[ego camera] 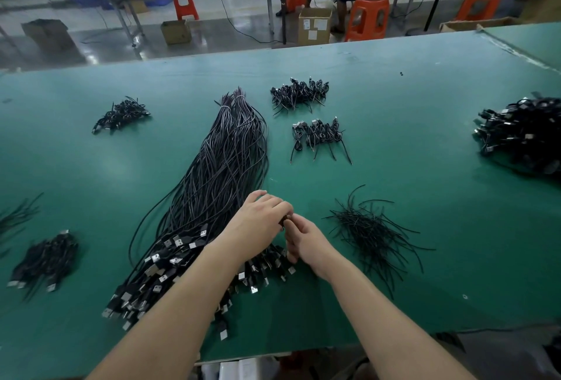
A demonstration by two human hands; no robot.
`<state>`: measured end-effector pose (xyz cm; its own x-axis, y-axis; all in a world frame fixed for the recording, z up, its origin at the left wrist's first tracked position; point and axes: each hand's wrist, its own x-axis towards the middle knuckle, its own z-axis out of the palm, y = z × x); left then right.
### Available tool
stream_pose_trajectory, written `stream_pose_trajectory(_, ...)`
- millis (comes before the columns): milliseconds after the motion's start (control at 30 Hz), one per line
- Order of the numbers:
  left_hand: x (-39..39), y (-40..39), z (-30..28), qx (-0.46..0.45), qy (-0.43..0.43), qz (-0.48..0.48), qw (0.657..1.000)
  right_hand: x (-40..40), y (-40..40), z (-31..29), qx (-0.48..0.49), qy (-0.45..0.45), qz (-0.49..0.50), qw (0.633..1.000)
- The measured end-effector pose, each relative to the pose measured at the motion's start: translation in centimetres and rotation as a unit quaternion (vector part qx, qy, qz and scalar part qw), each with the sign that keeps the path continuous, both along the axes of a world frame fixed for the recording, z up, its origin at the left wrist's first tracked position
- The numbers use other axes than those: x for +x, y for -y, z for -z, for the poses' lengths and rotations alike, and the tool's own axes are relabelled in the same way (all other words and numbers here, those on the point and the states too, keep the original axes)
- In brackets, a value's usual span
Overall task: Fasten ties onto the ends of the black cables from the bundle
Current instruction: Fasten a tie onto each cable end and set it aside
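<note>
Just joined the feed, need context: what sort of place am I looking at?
Probably a factory assembly floor. A long green workbench holds a big bundle of black cables and sorted piles of coiled ones; behind it, another bench line with orange stools and cartons.

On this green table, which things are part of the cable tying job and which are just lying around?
In the job: cable bundle, loose ties, tied cable piles, both hands working one cable end.

Lying about: cardboard boxes, orange stools.

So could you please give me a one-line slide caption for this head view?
Both hands, left and right, work a small black piece over the cable bundle on a green table.
</note>
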<state>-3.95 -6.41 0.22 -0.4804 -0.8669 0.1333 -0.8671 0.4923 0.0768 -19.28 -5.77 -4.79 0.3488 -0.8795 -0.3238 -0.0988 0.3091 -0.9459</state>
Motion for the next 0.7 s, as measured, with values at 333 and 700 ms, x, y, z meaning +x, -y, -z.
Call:
stream_pose_trajectory(333,0.1,0.1,0.5,0.003,0.018,0.005,1.000,0.3,-0.4,-1.2,-0.001,-0.029,-0.008,1.000)
stream_pose_trajectory(700,0.2,-0.4,-1.2,-0.063,0.055,0.011,0.996,0.0,-0.2,-2.0,0.076,0.018,-0.035,0.996)
